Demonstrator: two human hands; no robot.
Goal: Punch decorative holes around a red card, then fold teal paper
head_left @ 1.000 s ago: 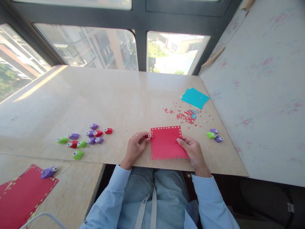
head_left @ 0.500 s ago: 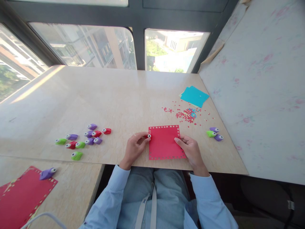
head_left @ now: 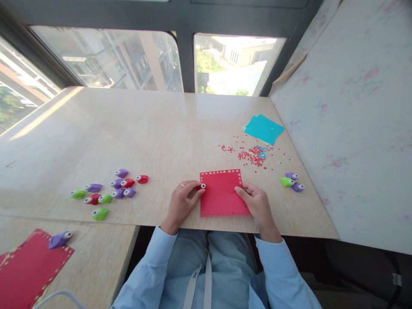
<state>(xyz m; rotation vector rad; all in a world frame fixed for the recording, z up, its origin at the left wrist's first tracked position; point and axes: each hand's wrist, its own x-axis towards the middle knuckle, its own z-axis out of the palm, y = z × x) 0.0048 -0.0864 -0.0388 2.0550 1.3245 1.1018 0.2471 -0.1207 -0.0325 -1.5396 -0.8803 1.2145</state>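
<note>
A red paper square [head_left: 220,193] with punched borders lies flat near the table's front edge. My left hand [head_left: 182,204] is closed around a small red punch [head_left: 201,186] set on the square's left edge. My right hand [head_left: 255,204] rests on the square's right side, fingers pressing it down and pinching the edge.
Several purple, green and red punches [head_left: 109,193] lie scattered at the left; three more [head_left: 292,182] sit at the right. Red confetti [head_left: 252,155] and turquoise sheets [head_left: 264,128] lie behind. Another red sheet [head_left: 28,266] with a purple punch [head_left: 59,239] is on the lower-left table.
The red square has turned slightly and now lies squarer to the table edge. Both hands kept their hold; the view shifted a little.
</note>
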